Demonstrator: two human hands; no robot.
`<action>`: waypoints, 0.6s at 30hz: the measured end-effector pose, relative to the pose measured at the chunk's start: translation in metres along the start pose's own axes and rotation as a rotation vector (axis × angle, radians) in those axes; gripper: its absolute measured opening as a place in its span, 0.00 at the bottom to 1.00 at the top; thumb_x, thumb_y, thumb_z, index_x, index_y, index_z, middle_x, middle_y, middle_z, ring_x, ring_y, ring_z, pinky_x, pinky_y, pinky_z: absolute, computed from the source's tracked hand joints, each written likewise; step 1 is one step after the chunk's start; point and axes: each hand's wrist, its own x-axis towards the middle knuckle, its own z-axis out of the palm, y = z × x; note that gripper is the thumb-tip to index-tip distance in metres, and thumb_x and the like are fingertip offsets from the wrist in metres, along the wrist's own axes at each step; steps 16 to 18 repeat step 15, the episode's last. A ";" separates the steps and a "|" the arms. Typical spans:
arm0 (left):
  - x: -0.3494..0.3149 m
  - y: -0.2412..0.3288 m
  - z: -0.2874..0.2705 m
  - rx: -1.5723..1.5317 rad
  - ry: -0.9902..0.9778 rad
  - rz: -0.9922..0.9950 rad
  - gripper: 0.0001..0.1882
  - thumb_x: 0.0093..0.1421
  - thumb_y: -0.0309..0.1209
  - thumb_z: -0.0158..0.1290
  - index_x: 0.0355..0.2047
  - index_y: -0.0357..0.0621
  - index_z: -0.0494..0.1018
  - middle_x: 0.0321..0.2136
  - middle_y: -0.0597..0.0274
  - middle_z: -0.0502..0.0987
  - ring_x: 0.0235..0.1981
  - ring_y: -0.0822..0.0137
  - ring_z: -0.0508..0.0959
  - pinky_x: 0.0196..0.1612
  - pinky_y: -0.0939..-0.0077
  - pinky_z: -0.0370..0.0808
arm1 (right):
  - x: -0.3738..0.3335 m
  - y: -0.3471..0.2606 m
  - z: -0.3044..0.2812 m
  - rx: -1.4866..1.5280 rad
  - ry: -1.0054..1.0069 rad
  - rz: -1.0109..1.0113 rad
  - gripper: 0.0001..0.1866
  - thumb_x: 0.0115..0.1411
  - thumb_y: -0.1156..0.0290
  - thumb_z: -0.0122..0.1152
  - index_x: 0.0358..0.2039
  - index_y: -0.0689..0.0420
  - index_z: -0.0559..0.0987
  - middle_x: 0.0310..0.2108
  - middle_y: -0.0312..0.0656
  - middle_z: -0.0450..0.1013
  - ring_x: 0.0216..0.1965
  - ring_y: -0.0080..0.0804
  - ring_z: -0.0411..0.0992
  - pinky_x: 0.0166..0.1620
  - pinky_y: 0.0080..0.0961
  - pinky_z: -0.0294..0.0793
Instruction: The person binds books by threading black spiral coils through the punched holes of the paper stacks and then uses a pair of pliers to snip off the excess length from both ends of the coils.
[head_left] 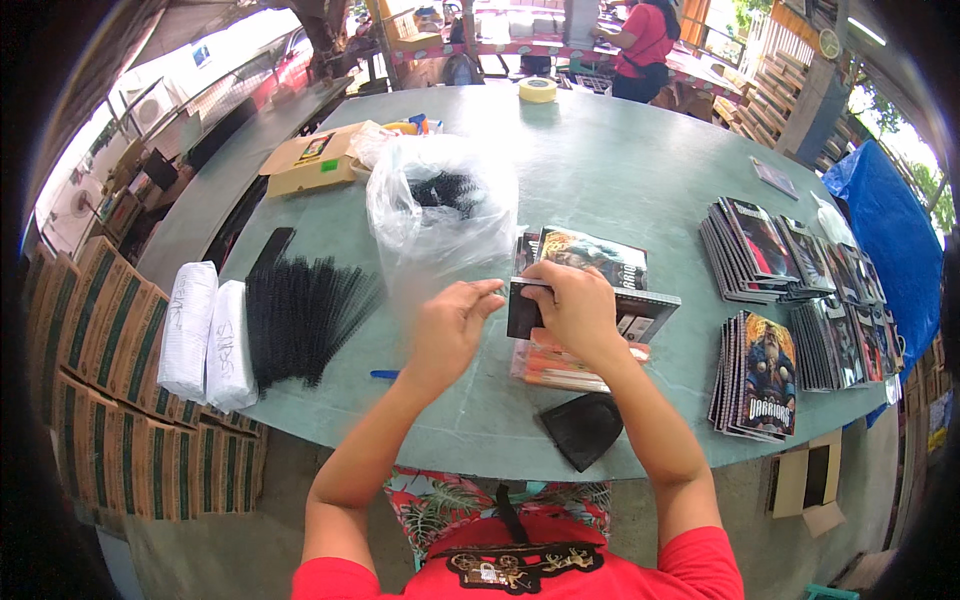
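My right hand (575,308) grips a dark-covered notebook (655,312) from above, its bound edge turned up. Close to the left end of that edge is my left hand (455,318), fingers pinched together; whatever they may hold is too small to make out. Behind the notebook lies another with a colourful illustrated cover (590,255). Below it sits a stack with orange and white edges (560,370), partly hidden by my right hand and wrist. Black plastic spiral coils (310,315) lie fanned out to the left. Nearer me rests a black pouch-like item (582,430).
Stacked spiral notebooks (765,375) fill the table's right side. A clear plastic bag (440,200) with black coils stands behind my left hand, near an open carton (315,160). White wrapped packs (188,330) lie left, a yellow tape roll (538,90) far back. Someone in red (648,45) works beyond.
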 end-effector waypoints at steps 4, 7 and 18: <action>-0.003 -0.004 0.018 0.083 0.119 0.102 0.09 0.54 0.29 0.56 0.31 0.36 0.76 0.27 0.54 0.77 0.23 0.68 0.76 0.27 0.76 0.71 | 0.000 -0.002 -0.006 0.066 -0.035 0.020 0.09 0.50 0.65 0.59 0.33 0.48 0.80 0.24 0.41 0.75 0.28 0.35 0.74 0.36 0.30 0.65; -0.001 -0.005 0.019 0.154 0.101 0.054 0.10 0.53 0.29 0.56 0.34 0.36 0.75 0.26 0.53 0.77 0.23 0.66 0.76 0.26 0.75 0.71 | 0.001 -0.007 -0.012 0.049 -0.124 0.064 0.09 0.50 0.67 0.59 0.34 0.48 0.80 0.24 0.39 0.75 0.29 0.34 0.74 0.36 0.30 0.65; 0.014 -0.015 0.012 0.063 -0.026 0.026 0.20 0.56 0.33 0.54 0.49 0.44 0.66 0.25 0.56 0.77 0.21 0.65 0.76 0.26 0.72 0.71 | -0.004 0.006 -0.001 0.097 0.019 -0.097 0.14 0.47 0.72 0.61 0.37 0.50 0.79 0.29 0.37 0.75 0.33 0.34 0.73 0.37 0.30 0.66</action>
